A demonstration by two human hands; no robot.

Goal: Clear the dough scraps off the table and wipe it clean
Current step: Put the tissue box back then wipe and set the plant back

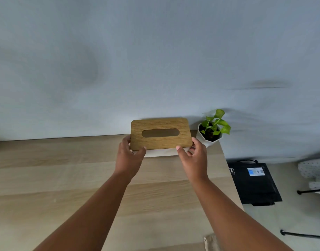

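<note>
The tissue box (161, 134) is gripped at both short ends, left hand (129, 156) and right hand (193, 156), fingers curled round; long axis crosswise on the table (65, 178).

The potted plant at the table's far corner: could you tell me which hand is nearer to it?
Right. The right hand grips the tissue box end beside the potted plant; the left hand grips the opposite end.
</note>
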